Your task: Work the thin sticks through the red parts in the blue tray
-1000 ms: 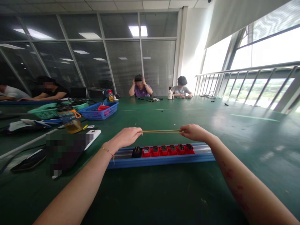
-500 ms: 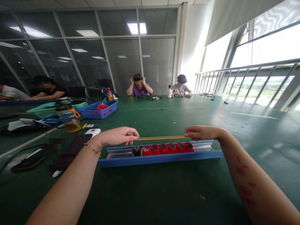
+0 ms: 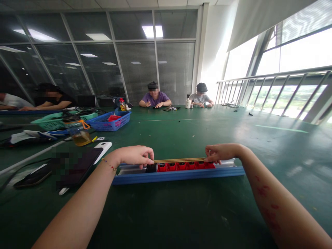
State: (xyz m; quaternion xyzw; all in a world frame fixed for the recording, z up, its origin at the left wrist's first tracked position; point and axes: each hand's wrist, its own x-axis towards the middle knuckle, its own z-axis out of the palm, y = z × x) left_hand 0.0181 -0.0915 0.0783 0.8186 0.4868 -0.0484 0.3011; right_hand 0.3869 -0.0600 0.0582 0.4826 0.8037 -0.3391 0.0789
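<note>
My left hand (image 3: pixel 138 155) pinches the left end of a thin, straight, brass-coloured strip (image 3: pixel 178 160). At its other end, my right hand (image 3: pixel 216 153) has fingertips closed on the same strip. It lies level, right over a row of several red blocks (image 3: pixel 181 167) with dark tops, partly covering them. Whether the strip touches the blocks I cannot tell. One black block (image 3: pixel 150 168) stands at the row's left end, under my left fingertips. All these blocks sit inside a long blue rail (image 3: pixel 178 176) with a silver inner channel, lying crosswise on the table.
To the left are a dark tablet-like slab (image 3: pixel 80 169), a white device (image 3: pixel 103 152), a jar of amber liquid (image 3: pixel 81 135), and blue (image 3: pixel 110 122) and green (image 3: pixel 49 121) baskets. Across the green table (image 3: pixel 166 211) sit several people; a white bottle (image 3: pixel 187 103) stands there.
Both hands have lowered the strip from behind the row down over the blocks' tops. The person opposite has brought both hands from the head down to the table.
</note>
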